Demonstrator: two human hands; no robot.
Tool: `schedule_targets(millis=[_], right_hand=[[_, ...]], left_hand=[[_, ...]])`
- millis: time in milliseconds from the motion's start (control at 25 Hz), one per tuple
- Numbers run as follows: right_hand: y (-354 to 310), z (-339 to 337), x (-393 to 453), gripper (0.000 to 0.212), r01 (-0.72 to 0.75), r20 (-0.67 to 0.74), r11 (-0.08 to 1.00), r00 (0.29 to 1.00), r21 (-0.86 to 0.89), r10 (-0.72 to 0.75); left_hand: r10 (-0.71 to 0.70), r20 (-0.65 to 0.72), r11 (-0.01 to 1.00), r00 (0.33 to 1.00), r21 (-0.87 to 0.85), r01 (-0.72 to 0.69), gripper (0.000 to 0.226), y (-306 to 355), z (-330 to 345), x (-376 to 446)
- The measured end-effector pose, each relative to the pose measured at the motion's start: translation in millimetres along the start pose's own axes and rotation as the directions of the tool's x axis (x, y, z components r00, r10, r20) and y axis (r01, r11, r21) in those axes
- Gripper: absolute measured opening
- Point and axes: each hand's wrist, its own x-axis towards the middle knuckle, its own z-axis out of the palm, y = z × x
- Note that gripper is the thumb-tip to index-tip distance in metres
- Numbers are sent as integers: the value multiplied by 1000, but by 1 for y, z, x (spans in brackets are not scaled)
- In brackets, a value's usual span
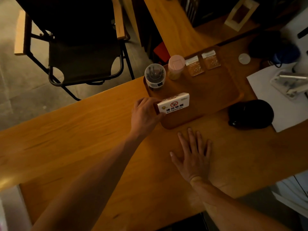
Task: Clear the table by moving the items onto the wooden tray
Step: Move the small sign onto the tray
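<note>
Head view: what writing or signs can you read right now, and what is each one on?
"请勿吸烟" – white sign block, gripped in the left hand over the wooden tray.
"NO SMOKING" – same sign block, under the Chinese line.
Red crossed-cigarette symbol – same block, above the text.
Two brown packets on the tray: print too blurred to read.
Nothing else legible.

No-smoking sign (173,104) — over wooden tray (216,90)
</note>
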Motion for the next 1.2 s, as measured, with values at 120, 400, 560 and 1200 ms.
schedule_targets(millis=[120, 400, 560, 1200], right_hand=[[1, 1, 1, 78, 9, -4, 1000, 1000, 0, -9], [2, 1, 1, 77, 11, 1, 1000, 1000, -13, -11], [1, 1, 1, 78, 17, -8, 1000, 1000, -12, -17], [3, 6, 2, 79, 15, -4, 1000, 1000, -11, -15]], left_hand=[[21, 8, 997, 1000, 77, -22, 49, -2, 4, 1], [24, 4, 989, 1000, 144, -24, 51, -6, 8, 2], [42, 25, 975, 999, 219, -46, 54, -3, 7, 2], [101, -61, 979, 993, 181, -88, 33, 3, -7, -5]])
